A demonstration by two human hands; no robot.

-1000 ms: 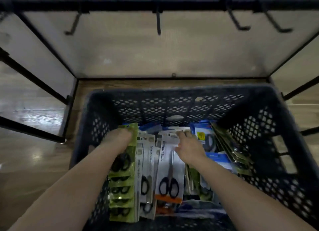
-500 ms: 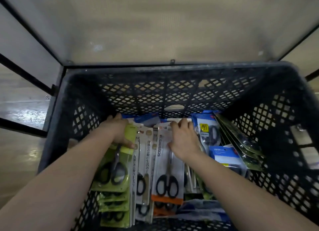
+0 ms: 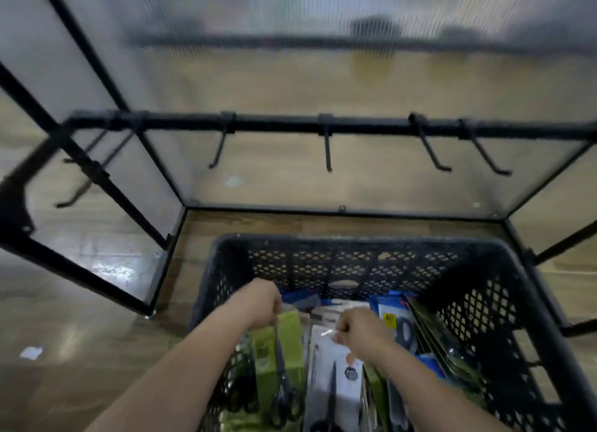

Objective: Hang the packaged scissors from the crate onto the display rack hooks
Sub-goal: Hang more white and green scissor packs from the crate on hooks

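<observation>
A black perforated crate (image 3: 361, 263) stands on the floor, filled with several packs of scissors. My left hand (image 3: 261, 305) grips the top of a green scissors pack (image 3: 279, 357) and holds it upright above the others. My right hand (image 3: 361, 331) pinches the top of a white scissors pack (image 3: 336, 376), also raised. Blue packs (image 3: 392, 318) lean at the crate's right. Beyond the crate, the display rack's black bar (image 3: 323, 128) carries several bare hooks (image 3: 328, 154) pointing toward me.
The rack has a black metal frame (image 3: 80, 163) with translucent panels at the back and both sides. Another hook (image 3: 76, 192) hangs on the left side panel. Wooden floor surrounds the crate, with a white scrap (image 3: 31, 352) at the left.
Both hands have closed on packs and lifted them, green in the left, white in the right. The view has tilted up, bringing the rack bar and hooks back into sight.
</observation>
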